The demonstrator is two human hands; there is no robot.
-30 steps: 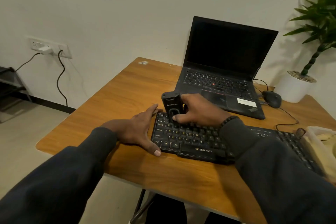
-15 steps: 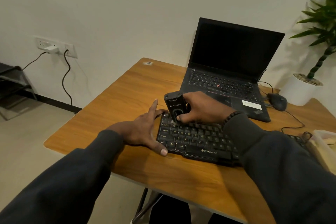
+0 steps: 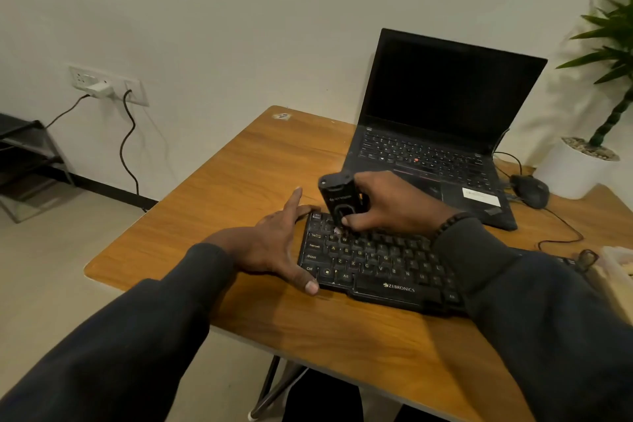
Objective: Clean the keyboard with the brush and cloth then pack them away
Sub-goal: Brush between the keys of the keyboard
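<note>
Black keyboard point(image 3: 373, 267), pale key legends, white ZEBRONICS lettering, centre frame. Black brush point(image 3: 339, 197) above it. Honey-brown wood-grain table point(image 3: 222, 202). Black laptop point(image 3: 442, 120), red dot among keys, white sticker, upper right. Dark charcoal sleeves point(image 3: 137, 346) in foreground. Green plant point(image 3: 613, 55) in white pot point(image 3: 575, 168), right edge. Off-white wall point(image 3: 205, 10); white socket plate point(image 3: 106, 84), black cables, left.

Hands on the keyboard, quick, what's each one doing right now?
Left hand: open, fingers straight, thumb and fingers braced against the keyboard's left end.
Right hand: closed around the brush, its tip down on the top-left keys.
</note>
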